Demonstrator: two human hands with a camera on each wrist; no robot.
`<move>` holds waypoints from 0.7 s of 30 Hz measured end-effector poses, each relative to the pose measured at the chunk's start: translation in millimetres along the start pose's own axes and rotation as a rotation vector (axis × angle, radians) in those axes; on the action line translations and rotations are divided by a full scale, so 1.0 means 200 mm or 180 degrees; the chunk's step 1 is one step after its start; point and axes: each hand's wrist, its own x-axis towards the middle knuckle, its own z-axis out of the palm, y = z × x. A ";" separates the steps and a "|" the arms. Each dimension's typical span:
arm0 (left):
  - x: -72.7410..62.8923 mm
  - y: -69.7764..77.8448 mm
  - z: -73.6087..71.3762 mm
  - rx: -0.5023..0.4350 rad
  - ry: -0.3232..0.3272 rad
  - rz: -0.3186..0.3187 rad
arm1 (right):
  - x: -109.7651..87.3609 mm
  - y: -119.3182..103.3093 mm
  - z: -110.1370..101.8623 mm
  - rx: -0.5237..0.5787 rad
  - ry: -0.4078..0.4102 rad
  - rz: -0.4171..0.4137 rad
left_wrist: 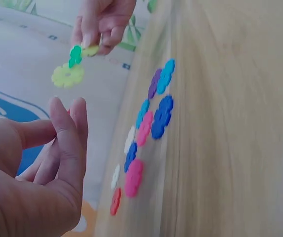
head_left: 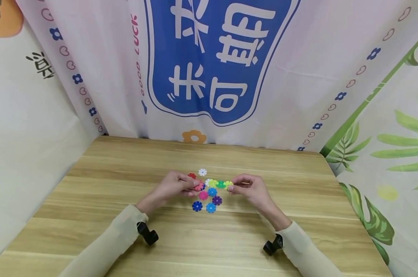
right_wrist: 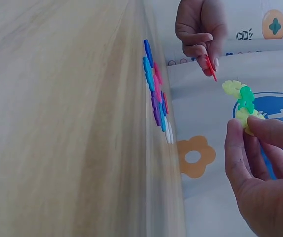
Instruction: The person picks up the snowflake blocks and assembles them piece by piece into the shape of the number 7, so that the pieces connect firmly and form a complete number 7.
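Note:
My left hand (head_left: 175,184) pinches a red notched snowflake disc (right_wrist: 211,69) between thumb and fingers, raised above the table. In the left wrist view, that disc is almost wholly hidden by the fingers. My right hand (head_left: 252,187) pinches one end of a short chain of snowflake discs: a yellow-green one at the fingertips, a green one (right_wrist: 246,98) in the middle and another yellow-green one (left_wrist: 67,75) at the free end. The free end points towards the left hand, and a gap separates it from the red disc in the right wrist view.
Below the hands, loose snowflake discs lie on the wooden table (head_left: 202,246), among them white (head_left: 202,172), pink (head_left: 203,196), purple (head_left: 217,200), dark blue (head_left: 197,206) and light blue (head_left: 210,208). A printed curtain (head_left: 119,77) hangs behind the table's far edge.

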 end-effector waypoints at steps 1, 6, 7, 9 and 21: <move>0.00 0.00 0.01 -0.0003 0.0002 -0.0003 | 0.00 0.00 0.00 -0.0005 -0.0004 -0.0003; -0.01 0.02 0.04 -0.0134 -0.0033 0.0054 | 0.00 0.00 0.00 -0.0021 -0.0022 -0.0022; -0.01 0.03 0.05 -0.0179 -0.0048 0.0065 | 0.00 0.00 0.00 -0.0014 -0.0026 -0.0024; -0.01 0.03 0.06 -0.0247 -0.0047 0.0070 | 0.00 0.01 0.00 -0.0017 -0.0041 -0.0052; 0.00 0.01 0.10 -0.0408 -0.0087 -0.0034 | -0.01 0.02 0.02 -0.0202 0.0048 -0.0120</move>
